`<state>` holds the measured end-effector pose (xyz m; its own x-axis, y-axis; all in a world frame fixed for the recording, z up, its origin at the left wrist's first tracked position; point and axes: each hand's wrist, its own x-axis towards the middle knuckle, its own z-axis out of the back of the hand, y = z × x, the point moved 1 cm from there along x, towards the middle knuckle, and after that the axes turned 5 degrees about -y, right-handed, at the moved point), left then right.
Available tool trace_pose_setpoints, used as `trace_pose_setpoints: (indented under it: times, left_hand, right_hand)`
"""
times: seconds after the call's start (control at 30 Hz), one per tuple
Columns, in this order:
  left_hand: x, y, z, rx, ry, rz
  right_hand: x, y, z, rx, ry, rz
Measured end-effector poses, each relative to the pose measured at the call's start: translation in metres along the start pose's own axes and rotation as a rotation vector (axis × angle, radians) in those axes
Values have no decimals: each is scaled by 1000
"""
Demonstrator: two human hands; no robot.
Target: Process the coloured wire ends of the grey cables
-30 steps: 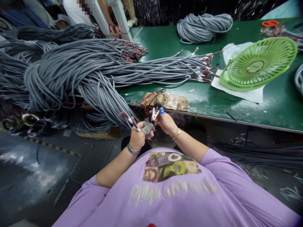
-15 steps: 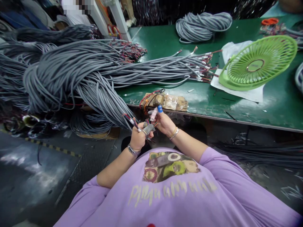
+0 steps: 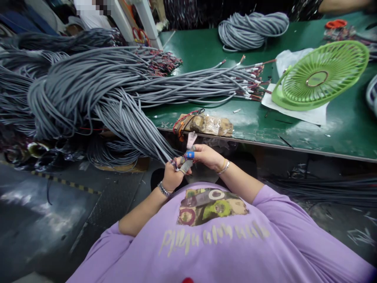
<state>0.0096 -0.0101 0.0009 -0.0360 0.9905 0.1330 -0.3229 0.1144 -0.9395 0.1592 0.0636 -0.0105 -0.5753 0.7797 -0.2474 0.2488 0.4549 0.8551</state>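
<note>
My left hand [image 3: 173,176], its thumb wrapped in grey, is closed on the stripped end of a grey cable, where thin coloured wires [image 3: 174,162] show. My right hand [image 3: 208,156] meets it from the right, blue wrapping on its thumb and a pale pink wrapping on a raised finger. Its thumb and fingers pinch the wires at the left fingertips; the exact spot is partly hidden by the fingers. A thick bundle of grey cables [image 3: 132,122] slopes down from the table to my left hand.
On the green table [image 3: 250,135], a taped wooden block [image 3: 210,125] lies at the front edge. A green fan [image 3: 318,78] stands right, on white paper. More grey cables [image 3: 191,88] lie across the left, a coil [image 3: 253,31] and orange-handled scissors [image 3: 335,24] behind. Another person's arm [image 3: 344,6] shows top right.
My right hand has moved down and left, its blue-wrapped thumb now pressed onto the wires at my left fingertips. The wires that fanned out between the hands are now gathered in the fingers.
</note>
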Motion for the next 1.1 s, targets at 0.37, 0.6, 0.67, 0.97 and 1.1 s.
trace_pose_setpoints:
  times: [0.37,0.6,0.67,0.97,1.1]
  left_hand:
    - [4,0,3,16,60,150]
    - [3,-3,2,-128,-82,194]
    - [4,-2,3,-134,-65,177]
    - [1,-1,11,-45,139,18]
    - [-2,5,10,-161,-71,118]
  right_hand:
    - [-18,-2,1,-151,-103,244]
    - [-22,-15,0,-44,-130,149]
    - [-21,-18,-5,-13,-175,193]
    - [-14,-10,-21,-9,-154,109]
    - [-11,-11,-19,23,-203,85]
